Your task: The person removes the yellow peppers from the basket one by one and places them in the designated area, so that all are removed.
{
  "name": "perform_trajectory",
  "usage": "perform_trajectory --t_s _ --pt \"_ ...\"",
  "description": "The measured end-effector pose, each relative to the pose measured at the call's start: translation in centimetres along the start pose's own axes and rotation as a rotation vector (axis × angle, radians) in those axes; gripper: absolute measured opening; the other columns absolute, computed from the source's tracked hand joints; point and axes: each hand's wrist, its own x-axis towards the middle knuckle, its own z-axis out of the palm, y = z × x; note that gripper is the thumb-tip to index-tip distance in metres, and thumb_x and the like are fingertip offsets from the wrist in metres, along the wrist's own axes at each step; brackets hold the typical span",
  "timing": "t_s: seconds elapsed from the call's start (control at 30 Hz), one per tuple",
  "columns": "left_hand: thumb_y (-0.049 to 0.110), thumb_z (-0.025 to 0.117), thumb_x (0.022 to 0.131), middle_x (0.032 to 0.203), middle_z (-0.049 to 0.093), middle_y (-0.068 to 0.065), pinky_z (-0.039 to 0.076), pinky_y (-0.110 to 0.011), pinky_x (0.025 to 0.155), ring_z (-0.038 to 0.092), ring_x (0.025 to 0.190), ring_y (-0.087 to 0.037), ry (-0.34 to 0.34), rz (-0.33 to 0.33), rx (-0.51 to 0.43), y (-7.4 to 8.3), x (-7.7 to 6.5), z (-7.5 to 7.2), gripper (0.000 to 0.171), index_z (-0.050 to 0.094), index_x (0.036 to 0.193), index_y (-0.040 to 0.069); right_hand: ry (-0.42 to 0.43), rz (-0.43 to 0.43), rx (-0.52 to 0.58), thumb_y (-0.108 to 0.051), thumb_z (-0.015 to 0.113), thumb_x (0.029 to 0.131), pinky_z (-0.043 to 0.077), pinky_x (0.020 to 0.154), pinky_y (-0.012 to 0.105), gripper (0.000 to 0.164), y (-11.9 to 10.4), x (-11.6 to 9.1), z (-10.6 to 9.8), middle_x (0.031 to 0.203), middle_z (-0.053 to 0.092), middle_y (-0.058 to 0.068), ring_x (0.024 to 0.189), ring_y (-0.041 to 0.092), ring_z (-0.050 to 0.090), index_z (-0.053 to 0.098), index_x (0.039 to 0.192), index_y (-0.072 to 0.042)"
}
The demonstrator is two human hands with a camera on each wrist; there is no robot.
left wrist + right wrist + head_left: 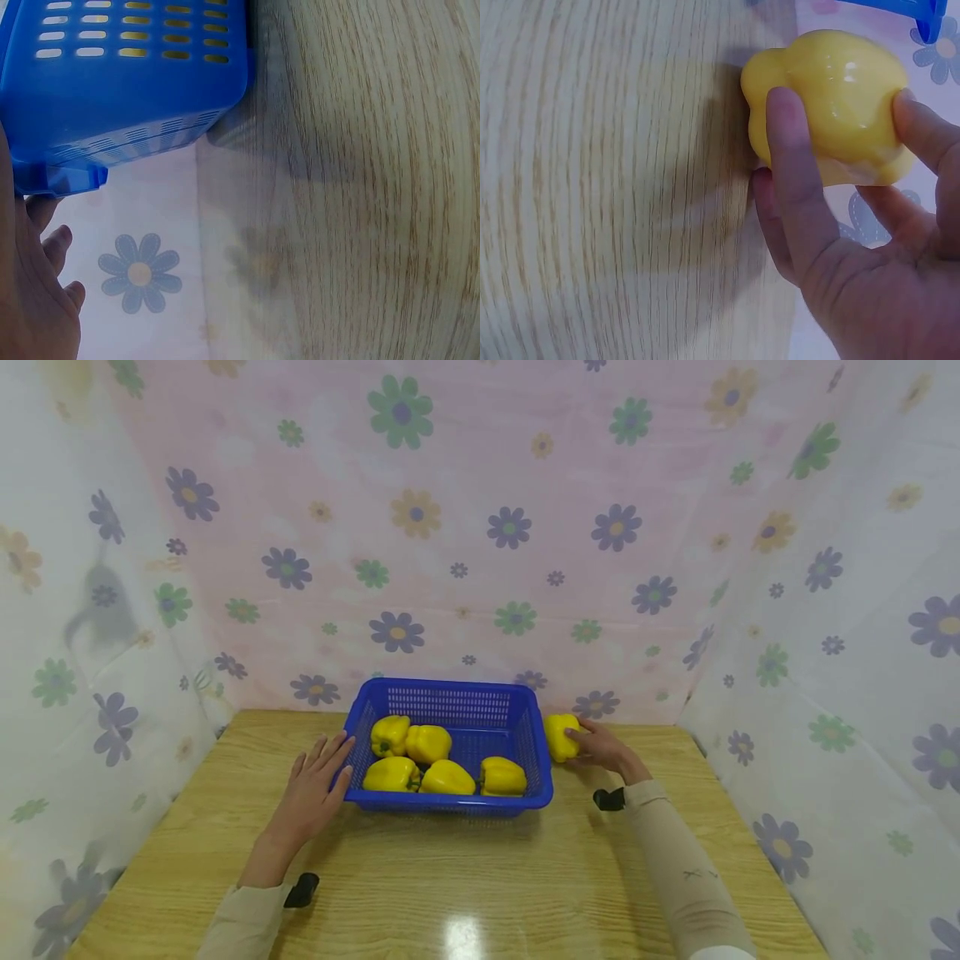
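A yellow bell pepper point(561, 737) is gripped by my right hand point(600, 749), just outside the right side of the blue basket point(450, 802). In the right wrist view, thumb and fingers spread round the glossy bell pepper point(847, 105), close over the wooden table. My left hand point(311, 793) rests with nearly straight fingers on the basket's left rim. The left wrist view shows that hand point(45, 292) at the edge of the slotted basket wall point(127, 90). Inside the basket lie several more yellow bell peppers point(446, 777), grouped at the left and front.
The basket stands on a wood-grain table point(450, 860) near its back edge. Flower-printed cloth point(465, 527) hangs behind and along both sides. A dark wrist mount point(609, 799) sits at the right cuff, another point(302, 890) at the left.
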Motion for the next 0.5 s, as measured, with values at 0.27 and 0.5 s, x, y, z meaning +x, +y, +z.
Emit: perform_trajectory --t_s 0.27,0.5 --pt "0.032 0.040 0.111 0.167 0.027 -0.015 0.009 -0.071 0.119 0.015 0.154 -0.047 0.001 0.001 -0.001 -0.15 0.01 0.11 0.054 0.035 0.159 0.008 0.022 0.017 -0.078 -0.024 0.039 0.112 0.053 0.102 0.051 0.065 -0.34 -0.07 -0.18 0.140 0.045 0.034 0.107 0.028 0.065 0.007 0.162 0.002" --pt "0.030 0.041 0.110 0.166 0.029 -0.016 0.009 -0.072 0.118 0.015 0.154 -0.047 0.014 0.011 -0.008 -0.09 0.06 0.10 0.053 0.036 0.158 0.007 0.028 0.034 -0.110 -0.023 0.039 0.112 0.051 0.104 0.053 0.067 -0.35 -0.07 -0.38 0.140 0.046 0.032 0.115 0.034 0.063 0.004 0.162 0.001"
